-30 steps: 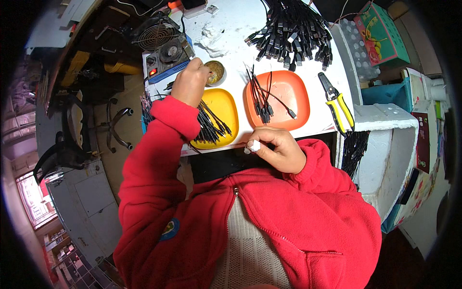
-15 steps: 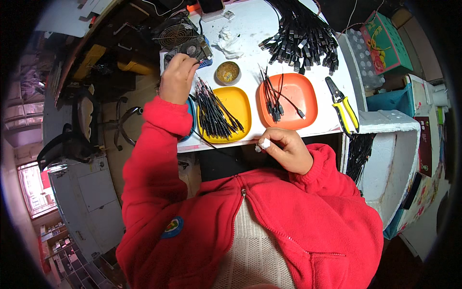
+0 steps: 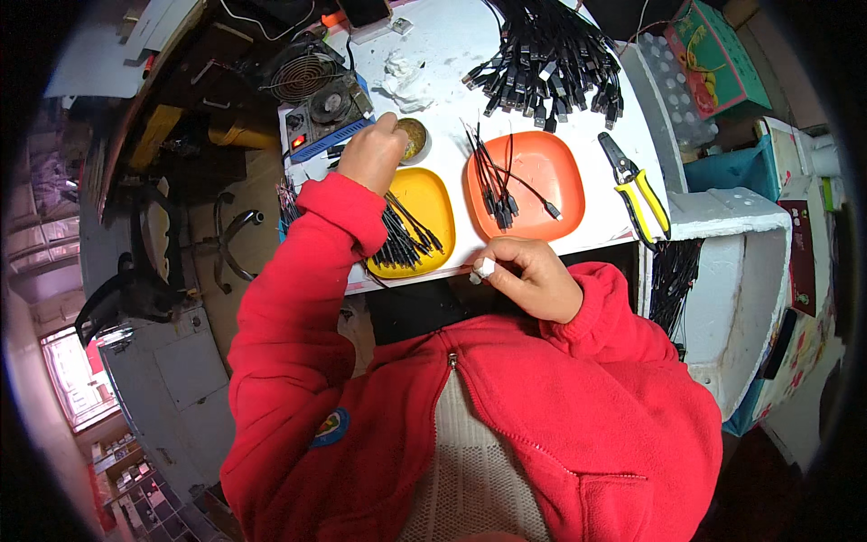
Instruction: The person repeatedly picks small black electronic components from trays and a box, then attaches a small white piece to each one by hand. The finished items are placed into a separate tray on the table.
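Thin cable ends, light and floppy
Left hand (image 3: 372, 154) curled by the brass tin (image 3: 414, 138); right hand (image 3: 533, 275) pinches a small white piece (image 3: 485, 267), best gripped at its stiff end

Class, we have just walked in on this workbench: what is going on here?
A person in a red jacket sits at a white table. The left hand reaches by a small round tin and a bench unit with a fan. The right hand pinches something small at the table edge. Short black cables lie in a yellow tray and an orange tray.

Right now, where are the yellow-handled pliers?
In the head view, the pliers lie on the white table, right of the orange tray, near the table's right edge.
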The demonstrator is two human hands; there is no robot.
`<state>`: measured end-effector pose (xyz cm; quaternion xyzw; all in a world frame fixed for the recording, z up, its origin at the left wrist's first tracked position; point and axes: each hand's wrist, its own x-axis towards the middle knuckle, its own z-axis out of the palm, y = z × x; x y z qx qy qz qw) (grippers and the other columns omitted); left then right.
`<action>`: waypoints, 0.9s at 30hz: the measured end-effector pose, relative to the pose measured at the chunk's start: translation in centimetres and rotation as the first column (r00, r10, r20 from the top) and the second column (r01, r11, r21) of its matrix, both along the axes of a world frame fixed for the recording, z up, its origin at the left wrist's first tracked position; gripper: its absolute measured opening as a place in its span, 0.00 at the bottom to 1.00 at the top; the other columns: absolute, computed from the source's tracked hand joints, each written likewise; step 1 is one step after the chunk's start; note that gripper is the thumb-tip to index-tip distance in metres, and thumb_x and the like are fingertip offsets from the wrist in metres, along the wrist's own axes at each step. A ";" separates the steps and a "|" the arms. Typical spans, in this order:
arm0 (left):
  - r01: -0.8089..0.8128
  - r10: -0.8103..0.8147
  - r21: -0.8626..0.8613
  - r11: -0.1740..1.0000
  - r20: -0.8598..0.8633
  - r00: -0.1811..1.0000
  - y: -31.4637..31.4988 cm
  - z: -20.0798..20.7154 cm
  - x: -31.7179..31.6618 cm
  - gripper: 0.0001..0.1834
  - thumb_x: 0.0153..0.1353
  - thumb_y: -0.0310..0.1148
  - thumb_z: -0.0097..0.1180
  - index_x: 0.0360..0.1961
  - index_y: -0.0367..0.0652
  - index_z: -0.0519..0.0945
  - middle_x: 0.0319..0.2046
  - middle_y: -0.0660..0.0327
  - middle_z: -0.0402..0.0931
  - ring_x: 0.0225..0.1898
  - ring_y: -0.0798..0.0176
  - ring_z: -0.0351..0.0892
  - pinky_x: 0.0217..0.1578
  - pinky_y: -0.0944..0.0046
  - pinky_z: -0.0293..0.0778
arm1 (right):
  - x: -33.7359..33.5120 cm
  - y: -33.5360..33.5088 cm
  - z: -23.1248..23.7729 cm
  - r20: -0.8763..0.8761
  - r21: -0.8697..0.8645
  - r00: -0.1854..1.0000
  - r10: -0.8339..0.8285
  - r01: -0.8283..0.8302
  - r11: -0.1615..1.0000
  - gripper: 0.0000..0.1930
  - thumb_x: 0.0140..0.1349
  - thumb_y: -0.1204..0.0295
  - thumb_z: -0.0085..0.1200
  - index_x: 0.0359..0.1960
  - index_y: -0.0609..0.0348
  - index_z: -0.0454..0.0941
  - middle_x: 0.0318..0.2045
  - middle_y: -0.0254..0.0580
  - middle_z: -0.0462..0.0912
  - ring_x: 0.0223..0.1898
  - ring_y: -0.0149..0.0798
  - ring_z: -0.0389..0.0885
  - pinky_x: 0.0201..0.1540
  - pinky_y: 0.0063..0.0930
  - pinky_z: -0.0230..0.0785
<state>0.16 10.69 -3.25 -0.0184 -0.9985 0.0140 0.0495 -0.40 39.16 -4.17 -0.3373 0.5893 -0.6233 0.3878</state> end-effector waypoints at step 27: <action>-0.106 0.134 0.091 0.990 -0.398 0.908 -8.1 3.7 2.1 0.05 0.52 0.25 0.61 0.31 0.39 0.81 0.31 0.56 0.74 0.32 0.49 0.77 0.33 0.56 0.74 | 0.6 -0.2 -0.1 -0.037 0.008 0.999 0.004 -0.003 1.000 0.06 0.64 0.76 0.50 0.34 0.65 0.77 0.22 0.34 0.77 0.24 0.23 0.71 0.28 0.21 0.66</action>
